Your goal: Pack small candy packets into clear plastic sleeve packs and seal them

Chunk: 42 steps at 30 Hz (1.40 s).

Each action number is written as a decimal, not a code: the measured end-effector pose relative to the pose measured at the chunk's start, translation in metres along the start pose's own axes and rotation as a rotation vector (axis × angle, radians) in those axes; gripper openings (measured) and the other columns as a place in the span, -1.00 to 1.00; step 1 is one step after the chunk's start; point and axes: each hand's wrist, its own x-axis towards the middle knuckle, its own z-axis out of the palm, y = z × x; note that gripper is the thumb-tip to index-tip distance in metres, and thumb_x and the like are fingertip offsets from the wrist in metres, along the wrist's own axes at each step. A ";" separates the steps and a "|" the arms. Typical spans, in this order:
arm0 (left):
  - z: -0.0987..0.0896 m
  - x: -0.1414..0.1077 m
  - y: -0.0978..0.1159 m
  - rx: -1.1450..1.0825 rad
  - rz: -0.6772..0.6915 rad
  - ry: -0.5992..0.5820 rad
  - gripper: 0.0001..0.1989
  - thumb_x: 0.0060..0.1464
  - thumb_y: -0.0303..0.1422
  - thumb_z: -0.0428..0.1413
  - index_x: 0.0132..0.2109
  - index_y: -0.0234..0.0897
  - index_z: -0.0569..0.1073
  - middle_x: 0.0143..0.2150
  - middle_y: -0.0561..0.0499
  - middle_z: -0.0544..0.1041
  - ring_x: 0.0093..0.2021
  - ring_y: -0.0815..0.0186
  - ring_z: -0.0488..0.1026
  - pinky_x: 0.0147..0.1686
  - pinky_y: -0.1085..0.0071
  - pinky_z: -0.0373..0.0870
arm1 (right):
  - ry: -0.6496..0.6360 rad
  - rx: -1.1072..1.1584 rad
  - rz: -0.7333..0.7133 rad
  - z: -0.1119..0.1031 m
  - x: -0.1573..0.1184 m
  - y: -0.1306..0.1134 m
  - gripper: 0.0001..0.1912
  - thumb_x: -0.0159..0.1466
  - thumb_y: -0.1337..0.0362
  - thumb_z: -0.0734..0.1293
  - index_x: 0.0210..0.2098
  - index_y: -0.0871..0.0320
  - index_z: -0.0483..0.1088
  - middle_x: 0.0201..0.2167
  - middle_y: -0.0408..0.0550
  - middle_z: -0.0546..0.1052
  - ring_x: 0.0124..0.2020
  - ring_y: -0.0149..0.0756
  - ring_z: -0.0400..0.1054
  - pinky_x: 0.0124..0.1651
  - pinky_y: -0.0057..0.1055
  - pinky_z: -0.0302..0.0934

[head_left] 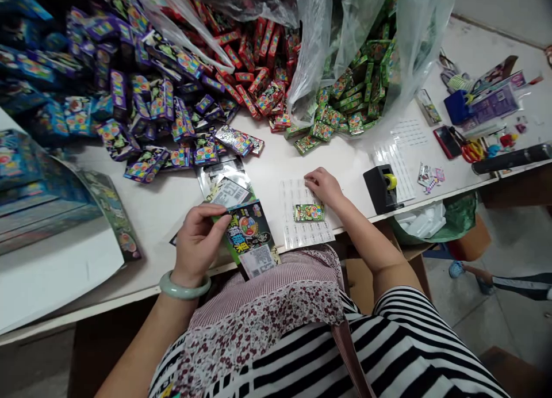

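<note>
Between its thumb and fingers my left hand (202, 237) pinches the top left edge of a black printed packet (249, 228) with a white label near its bottom. Beneath and behind it lie silvery packets (226, 182) on the table. My right hand (322, 185) rests its fingertips at the upper part of a white sticker sheet (302, 234) printed with rows of small marks; its fingers are bent, and whether they grip anything is hard to see. A small green box (309, 213) lies flat on that sheet, just below the right hand.
Piles of purple boxes (161, 99), red boxes (267, 41) and green boxes (353, 102) line the back, partly under clear plastic bags (313, 53). A black tape dispenser (379, 191) stands right. An open carton (56, 271) sits left. Scissors (473, 150) lie far right.
</note>
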 end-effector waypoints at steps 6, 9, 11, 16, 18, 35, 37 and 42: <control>0.002 0.002 0.000 0.037 -0.010 -0.015 -0.79 0.08 -0.20 0.28 -0.22 -0.19 0.47 -0.23 0.03 0.51 -0.16 0.30 0.47 -0.09 0.30 0.42 | 0.069 0.125 -0.036 0.009 -0.008 0.007 -0.92 0.25 0.29 0.33 -0.33 0.09 0.49 -0.17 -0.09 0.50 -0.22 -0.32 0.39 -0.02 -0.33 0.24; 0.003 0.003 -0.002 0.044 -0.008 -0.026 -0.80 0.09 -0.22 0.26 -0.21 -0.19 0.46 -0.22 0.03 0.51 -0.16 0.30 0.47 -0.08 0.30 0.42 | 0.010 0.442 0.054 -0.007 -0.011 0.012 -0.90 0.19 0.23 0.35 -0.38 0.11 0.39 -0.28 -0.12 0.47 -0.30 -0.35 0.35 -0.12 -0.35 0.26; 0.005 0.004 -0.002 0.050 -0.014 -0.047 -0.81 0.10 -0.24 0.25 -0.20 -0.19 0.45 -0.21 0.03 0.50 -0.14 0.30 0.47 -0.07 0.30 0.42 | -0.012 0.643 0.095 -0.024 -0.014 0.003 -0.81 0.16 0.15 0.37 -0.39 0.11 0.32 -0.38 -0.17 0.42 -0.36 -0.39 0.30 -0.19 -0.37 0.25; 0.013 0.009 0.008 0.047 0.074 -0.111 -0.86 0.15 -0.26 0.20 -0.24 -0.21 0.42 -0.27 0.05 0.47 -0.21 0.33 0.46 -0.14 0.35 0.41 | -0.295 0.711 -0.292 -0.054 -0.024 -0.086 -0.81 0.23 0.15 0.36 -0.33 0.12 0.32 -0.38 -0.18 0.41 -0.33 -0.42 0.28 -0.16 -0.38 0.21; 0.015 0.010 0.012 0.047 0.109 -0.137 -0.88 0.17 -0.28 0.18 -0.24 -0.20 0.40 -0.29 0.05 0.46 -0.23 0.34 0.45 -0.17 0.36 0.41 | -0.420 0.630 -0.438 -0.053 -0.025 -0.127 -0.89 0.27 0.23 0.31 -0.33 0.13 0.32 -0.36 -0.17 0.43 -0.31 -0.42 0.29 -0.15 -0.38 0.21; 0.017 0.007 0.010 -0.021 0.062 -0.092 -0.75 0.12 -0.16 0.24 -0.25 -0.19 0.37 -0.32 0.08 0.41 -0.28 0.35 0.39 -0.24 0.36 0.35 | -0.586 0.379 -0.256 -0.017 -0.006 -0.179 -0.90 0.22 0.43 0.28 -0.40 0.15 0.27 -0.55 -0.26 0.32 -0.52 -0.48 0.17 -0.40 -0.46 0.07; 0.020 0.005 0.008 -0.026 0.056 -0.048 -0.69 0.03 -0.17 0.32 -0.26 -0.19 0.37 -0.32 0.09 0.41 -0.28 0.35 0.39 -0.24 0.36 0.35 | -0.550 0.368 -0.252 -0.016 -0.007 -0.179 -0.90 0.21 0.44 0.28 -0.40 0.15 0.27 -0.56 -0.27 0.32 -0.53 -0.49 0.16 -0.42 -0.46 0.05; 0.026 0.004 0.006 -0.041 0.063 0.009 -0.66 -0.03 -0.20 0.37 -0.27 -0.20 0.37 -0.32 0.10 0.43 -0.28 0.37 0.39 -0.23 0.37 0.34 | -0.497 0.339 -0.225 -0.011 -0.009 -0.177 -0.91 0.18 0.45 0.27 -0.39 0.15 0.28 -0.58 -0.28 0.31 -0.54 -0.49 0.15 -0.42 -0.45 0.05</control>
